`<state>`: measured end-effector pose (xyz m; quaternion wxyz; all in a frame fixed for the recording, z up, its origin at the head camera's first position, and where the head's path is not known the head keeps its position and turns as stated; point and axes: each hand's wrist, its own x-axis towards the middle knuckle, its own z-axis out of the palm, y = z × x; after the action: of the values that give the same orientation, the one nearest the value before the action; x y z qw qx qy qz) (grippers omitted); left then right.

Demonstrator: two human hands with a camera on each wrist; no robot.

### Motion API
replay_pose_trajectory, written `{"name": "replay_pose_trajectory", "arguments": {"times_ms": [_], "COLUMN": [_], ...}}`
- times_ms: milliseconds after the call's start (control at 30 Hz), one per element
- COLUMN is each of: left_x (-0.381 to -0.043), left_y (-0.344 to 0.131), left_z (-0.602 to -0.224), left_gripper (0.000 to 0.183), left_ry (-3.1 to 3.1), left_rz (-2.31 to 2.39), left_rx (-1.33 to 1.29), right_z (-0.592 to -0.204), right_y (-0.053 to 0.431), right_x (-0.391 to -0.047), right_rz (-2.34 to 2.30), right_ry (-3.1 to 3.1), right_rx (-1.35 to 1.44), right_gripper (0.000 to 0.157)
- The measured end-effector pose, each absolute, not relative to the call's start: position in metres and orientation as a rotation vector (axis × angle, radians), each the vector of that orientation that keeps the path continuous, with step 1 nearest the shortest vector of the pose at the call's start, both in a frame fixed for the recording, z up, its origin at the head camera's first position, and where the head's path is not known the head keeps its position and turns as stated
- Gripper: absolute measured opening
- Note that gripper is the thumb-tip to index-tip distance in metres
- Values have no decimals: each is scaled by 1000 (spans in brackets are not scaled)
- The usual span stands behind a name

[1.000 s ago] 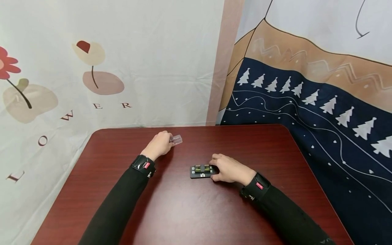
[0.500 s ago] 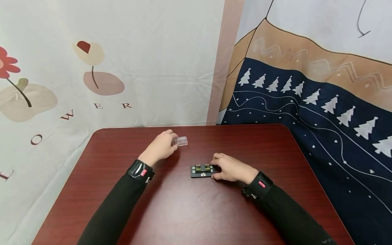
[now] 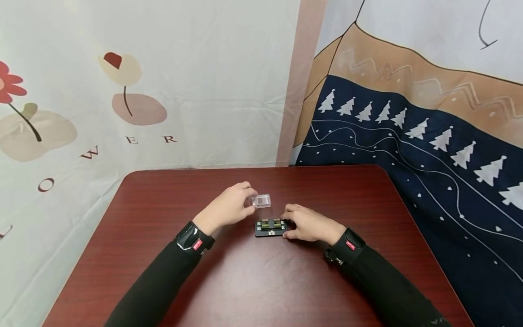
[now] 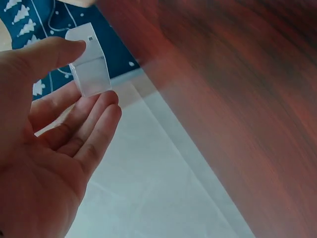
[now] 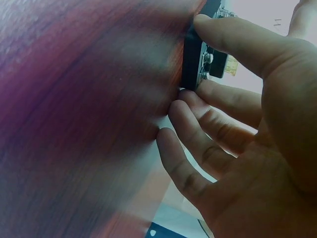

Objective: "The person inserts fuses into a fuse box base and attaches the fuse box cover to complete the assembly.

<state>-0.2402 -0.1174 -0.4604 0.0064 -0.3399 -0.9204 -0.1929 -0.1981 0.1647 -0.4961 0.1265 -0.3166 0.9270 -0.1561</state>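
My left hand [image 3: 229,206] holds a small clear plastic cover [image 3: 263,200] above the table, behind the black block. In the left wrist view the thumb and fingers pinch the cover [image 4: 93,77] by its edge, with the little finger side loosely extended. A flat black block [image 3: 261,233] with yellowish metal parts and pale corner spots lies on the table. My right hand [image 3: 308,225] grips its right end between thumb and index finger. From the right wrist, screws and an amber part show on the block [image 5: 192,62], while the other fingertips rest at the tabletop.
The dark red wooden table [image 3: 327,290] has rounded far corners. Close behind it hang a pale cloth [image 3: 220,81] with flower prints and a navy cloth [image 3: 359,145] with white trees. Both forearms wear black sleeves and wrist straps.
My left hand has carried the clear cover to the right and nearer, from the far left of the table to just behind the block. My right hand and the block have stayed put.
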Motion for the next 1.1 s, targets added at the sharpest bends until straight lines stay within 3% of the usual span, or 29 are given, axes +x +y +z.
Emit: {"name": "replay_pose_trajectory", "arguments": {"times_ms": [367, 1100], "left_x": [-217, -198], "left_y": [-102, -92], "left_z": [-459, -478], "left_gripper": [32, 31], "left_ry": [-2843, -2941], "left_rz": [-652, -630], "left_rx": [-1203, -1235], "right_z": [-497, -501], "right_y": [166, 168], "right_x": [-200, -195], "right_rz": [-427, -438], "right_ry": [2709, 2714], "right_rx": [-943, -1021], "right_gripper": [50, 48]}}
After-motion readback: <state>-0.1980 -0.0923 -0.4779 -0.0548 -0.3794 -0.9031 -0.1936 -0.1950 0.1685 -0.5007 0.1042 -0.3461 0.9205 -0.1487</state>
